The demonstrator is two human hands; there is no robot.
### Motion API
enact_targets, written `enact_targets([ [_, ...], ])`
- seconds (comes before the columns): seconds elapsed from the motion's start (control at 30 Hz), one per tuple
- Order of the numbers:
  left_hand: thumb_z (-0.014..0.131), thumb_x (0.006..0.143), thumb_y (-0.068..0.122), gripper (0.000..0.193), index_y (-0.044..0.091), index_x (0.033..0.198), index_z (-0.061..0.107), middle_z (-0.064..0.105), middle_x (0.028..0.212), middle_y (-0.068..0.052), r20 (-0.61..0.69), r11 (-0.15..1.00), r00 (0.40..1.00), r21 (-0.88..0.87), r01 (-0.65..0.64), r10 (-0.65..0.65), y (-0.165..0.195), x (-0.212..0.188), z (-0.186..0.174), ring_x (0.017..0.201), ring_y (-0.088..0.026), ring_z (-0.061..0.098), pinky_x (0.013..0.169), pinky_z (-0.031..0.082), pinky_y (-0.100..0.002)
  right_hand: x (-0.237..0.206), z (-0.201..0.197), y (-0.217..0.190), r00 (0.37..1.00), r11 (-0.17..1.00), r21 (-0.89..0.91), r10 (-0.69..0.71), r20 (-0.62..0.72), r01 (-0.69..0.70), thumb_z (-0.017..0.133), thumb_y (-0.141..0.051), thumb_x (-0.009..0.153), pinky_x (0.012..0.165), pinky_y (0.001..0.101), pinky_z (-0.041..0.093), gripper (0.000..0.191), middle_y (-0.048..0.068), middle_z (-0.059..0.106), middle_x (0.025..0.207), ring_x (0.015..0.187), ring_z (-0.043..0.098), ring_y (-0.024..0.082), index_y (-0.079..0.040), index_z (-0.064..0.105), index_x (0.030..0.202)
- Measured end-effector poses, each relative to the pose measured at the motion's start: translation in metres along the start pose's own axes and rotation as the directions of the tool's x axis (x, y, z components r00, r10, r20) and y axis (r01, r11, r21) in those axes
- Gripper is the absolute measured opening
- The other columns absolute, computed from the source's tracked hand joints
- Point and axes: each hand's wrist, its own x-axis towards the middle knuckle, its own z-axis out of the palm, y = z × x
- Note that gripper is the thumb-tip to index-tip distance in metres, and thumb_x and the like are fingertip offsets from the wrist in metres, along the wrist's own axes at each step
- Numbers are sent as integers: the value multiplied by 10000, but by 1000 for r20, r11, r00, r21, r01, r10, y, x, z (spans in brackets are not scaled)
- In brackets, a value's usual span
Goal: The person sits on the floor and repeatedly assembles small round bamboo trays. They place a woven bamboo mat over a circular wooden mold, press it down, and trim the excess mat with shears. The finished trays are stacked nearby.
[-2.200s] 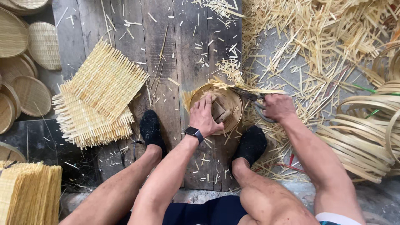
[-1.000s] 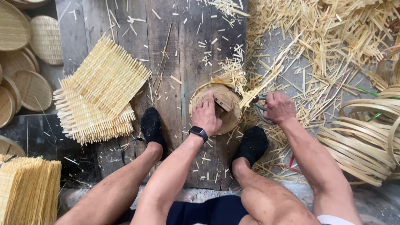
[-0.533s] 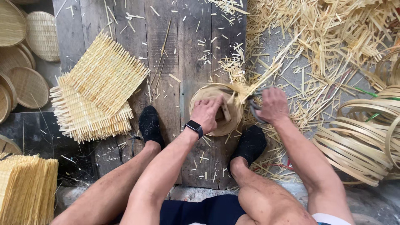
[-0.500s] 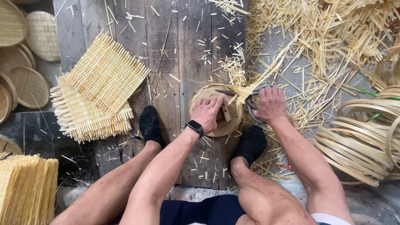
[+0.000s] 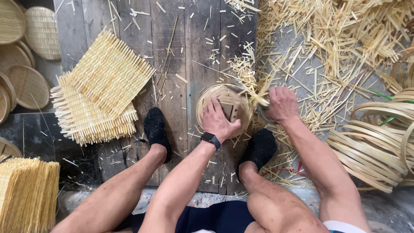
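One round woven basket (image 5: pixel 224 108) under left hand (image 5: pixel 217 121), right hand (image 5: pixel 281 104) beside

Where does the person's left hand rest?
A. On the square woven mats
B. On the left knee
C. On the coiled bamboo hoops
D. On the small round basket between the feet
D: the left hand lies flat on the round basket on the planks, between the two dark-socked feet; the square mats lie apart to one side and the hoops to the other.
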Motion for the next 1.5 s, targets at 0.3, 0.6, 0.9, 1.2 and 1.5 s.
enact_targets([
  [0.3,912,538,426,1333,-35,1550,176,464,1360,-247,152,970,961,37,-240,232,-10,12,-24,1256,-443,483,1113,359,-549,-1,2,7,996,999,-5,-42,73,43,654,-340,697,589,353,536,332,109,606,744,645,574,218,-36,614,824],
  [0.6,907,547,441,1306,-9,1554,208,490,1374,-239,177,939,928,42,-340,328,-25,18,-20,1259,-432,499,1070,392,-528,-1,-10,37,821,899,190,252,512,-394,680,-280,913,797,384,571,231,84,624,907,787,628,211,-94,651,1048],
  [0.9,629,959,471,602,85,1418,570,630,1308,-203,203,975,979,-220,13,32,-76,101,-3,1184,-355,624,1021,492,-442,-15,4,41,631,602,191,749,202,-775,959,-363,635,799,427,526,763,192,533,1076,915,532,274,86,563,1108],
  [1.2,819,799,342,248,236,1024,830,785,976,-64,334,971,929,-223,-88,161,-44,141,27,891,-273,736,786,566,-407,-15,17,-59,798,186,806,378,469,-562,839,-211,847,667,332,569,226,86,782,844,701,682,140,-31,792,976],
  [1.5,786,830,308,159,220,952,838,728,1001,-74,171,972,971,-191,-135,169,-29,120,34,1019,-285,664,904,521,-410,-16,11,-55,747,252,735,456,484,-630,885,-178,807,640,281,548,165,84,774,808,663,682,144,-53,821,894],
])
